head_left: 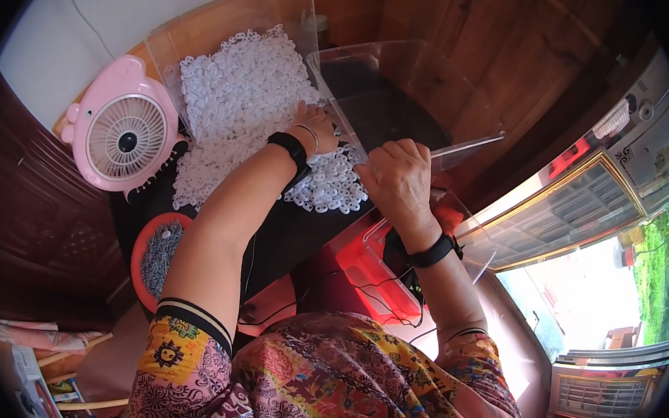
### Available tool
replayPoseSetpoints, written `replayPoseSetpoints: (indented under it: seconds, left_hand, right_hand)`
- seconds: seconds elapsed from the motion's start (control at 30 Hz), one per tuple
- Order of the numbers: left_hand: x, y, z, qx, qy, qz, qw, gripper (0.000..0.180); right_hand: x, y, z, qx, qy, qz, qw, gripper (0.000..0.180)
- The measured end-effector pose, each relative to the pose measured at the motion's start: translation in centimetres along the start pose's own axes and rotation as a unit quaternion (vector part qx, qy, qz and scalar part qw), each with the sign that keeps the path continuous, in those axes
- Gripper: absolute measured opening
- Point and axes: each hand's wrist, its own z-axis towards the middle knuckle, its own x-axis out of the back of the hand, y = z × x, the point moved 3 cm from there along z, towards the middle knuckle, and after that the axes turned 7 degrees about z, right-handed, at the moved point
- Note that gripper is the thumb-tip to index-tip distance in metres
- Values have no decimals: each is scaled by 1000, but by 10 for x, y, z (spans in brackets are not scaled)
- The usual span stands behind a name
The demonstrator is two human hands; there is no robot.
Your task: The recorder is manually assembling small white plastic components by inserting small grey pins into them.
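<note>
Parts: a heap of small white plastic ring-shaped pieces (241,95) lies spread over the dark work surface (285,233) and into the tilted clear plastic tray (207,26) at the far left.
Left hand: the left hand (315,129) rests on the near right edge of the heap, fingers curled down into the pieces; whether they pinch any I cannot tell.
Right hand: the right hand (398,179) is clenched around the near edge of a second clear plastic tray (407,89), just right of the heap.
Handling: the pieces look light, stiff and loose, likely to slide and scatter; I judge they are best scooped or raked with cupped fingers, not pinched singly. The trays look thin and springy, best held at the rim.
Wrists: a black band sits on each wrist, and a thin bangle on the left.
Nearby: a round red bowl of small grey metal bits (159,256) stands close to the left elbow; a pink desk fan (124,141) stands left of the heap.
Further out: a red plastic box (361,270) lies under the right forearm.
</note>
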Motion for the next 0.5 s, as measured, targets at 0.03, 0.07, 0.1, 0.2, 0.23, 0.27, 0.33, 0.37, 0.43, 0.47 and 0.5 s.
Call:
replayPoseSetpoints:
  seconds: [0.03, 0.07, 0.1, 0.2, 0.23, 0.27, 0.33, 0.37, 0.43, 0.47, 0.5]
  left_hand:
    - [0, -1, 0, 10, -3, 21, 1000, 69]
    - [2, 0, -2, 20, -7, 42, 999, 68]
    - [4, 0, -4, 21, -6, 43, 999, 68]
    - [21, 7, -16, 5, 12, 4, 1000, 67]
    - [27, 11, -22, 6, 3, 4, 1000, 67]
    - [34, 14, -28, 10, -6, 5, 1000, 66]
    - [42, 20, -34, 11, -5, 15, 1000, 67]
    - [45, 23, -35, 13, -6, 22, 1000, 67]
    - [44, 29, -45, 11, 28, 8, 1000, 64]
    - [44, 31, -48, 11, 59, -10, 998, 62]
    - [45, 31, -49, 5, 52, -10, 999, 62]
  right_hand:
    - [1, 2, -1, 1, 0, 3, 1000, 19]
    - [2, 4, -1, 1, -1, 6, 1000, 18]
    - [5, 3, -1, 1, 0, 6, 1000, 18]
    - [18, 3, -4, -28, -21, -9, 999, 18]
    - [21, 1, -5, -27, -13, -17, 999, 20]
    - [25, -2, -4, -25, -4, -25, 999, 22]
    - [35, -7, -3, -21, 0, -31, 999, 22]
    - [39, -8, -3, -18, 1, -36, 999, 22]
    - [44, -10, -6, -9, 2, -33, 999, 20]
    - [45, -9, -7, -6, 3, -29, 1000, 20]
    - [46, -9, -8, -3, 2, -30, 1000, 19]
